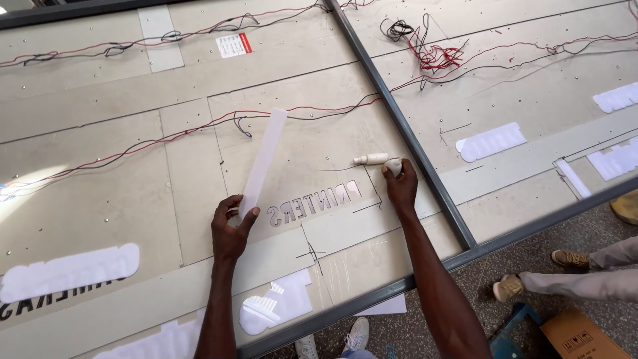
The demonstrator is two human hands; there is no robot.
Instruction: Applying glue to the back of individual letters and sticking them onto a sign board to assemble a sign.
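Two hands work the grey panel [119, 199] at frame centre. Left hand [229, 229] pinches the white strip [264, 159] by its lower end; long axis runs up-frame, tilted right. Right hand [401, 186] grips a white glue bottle [380, 159], nozzle pointing left (tube lying flat). Advisable: align the strip squarely over the cut-out letters [312, 201] before pressing.

Counted items on a grey sign panel, seen from above

Two hands: left hand [229, 229], right hand [401, 186]. One long white strip [264, 159]. One small white bottle [372, 159]. One cut-out row of letters [312, 201]. One red and white sticker [234, 45]. One tangled wire bundle [425, 50]. One cardboard box [585, 336]. Three tan shoes [508, 287] in view
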